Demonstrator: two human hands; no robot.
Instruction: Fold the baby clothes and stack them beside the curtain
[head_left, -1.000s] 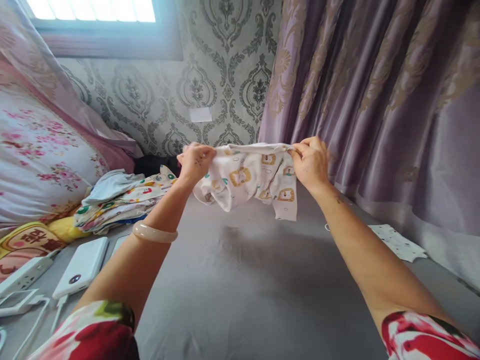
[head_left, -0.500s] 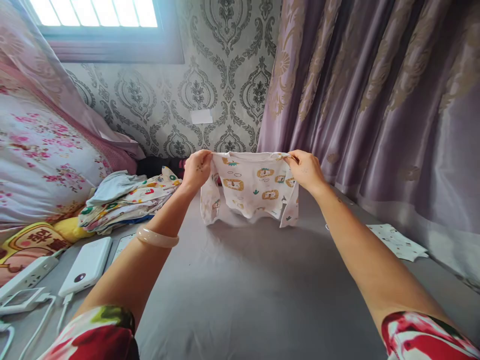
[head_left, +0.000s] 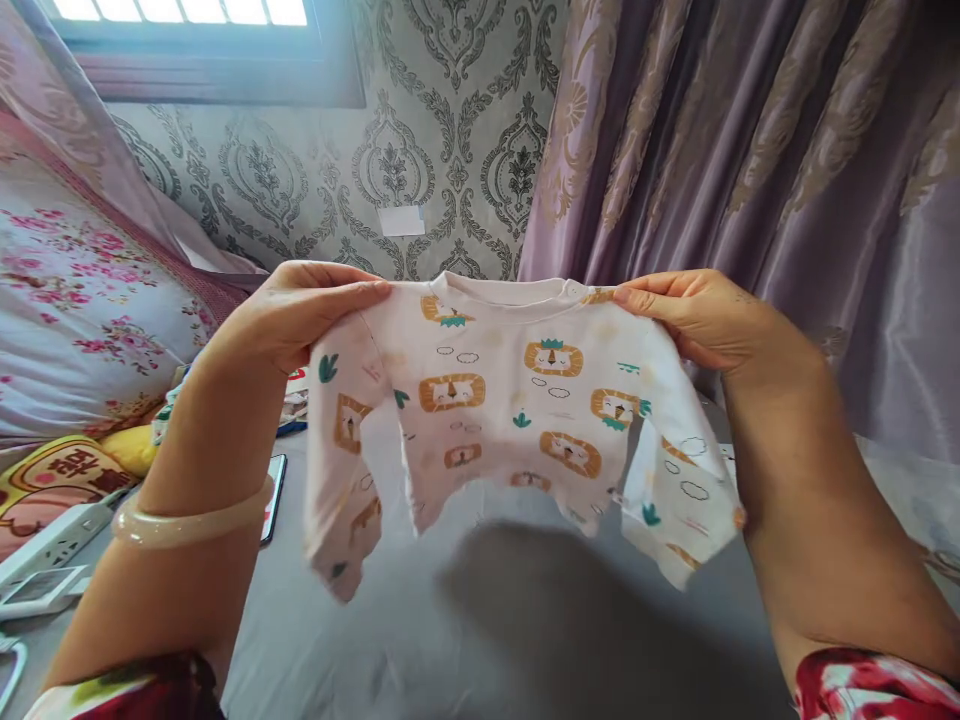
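Note:
A small white long-sleeved shirt (head_left: 510, 390) with lion faces, green leaves and cloud outlines hangs spread between my hands. My left hand (head_left: 319, 305) pinches its left shoulder between thumb and fingers. At the other shoulder, close to a button by the neckline, my right hand (head_left: 682, 310) has a like pinch. Both sleeves dangle below the hands, and the hem is wavy above the grey sheet (head_left: 360, 660). A pale bangle (head_left: 191, 525) circles my left wrist.
A phone (head_left: 275, 500) lies partly behind my left forearm. Further left are a power strip (head_left: 56, 540), a charger with a cable, and a yellow cushion (head_left: 60, 480). Folded clothes are mostly hidden by my left arm. Purple curtains (head_left: 675, 150) hang at right.
Both hands have drawn the shirt nearer to me and spread wider apart. The shirt now looks larger, its sleeves hanging out to the sides. The view has shifted slightly.

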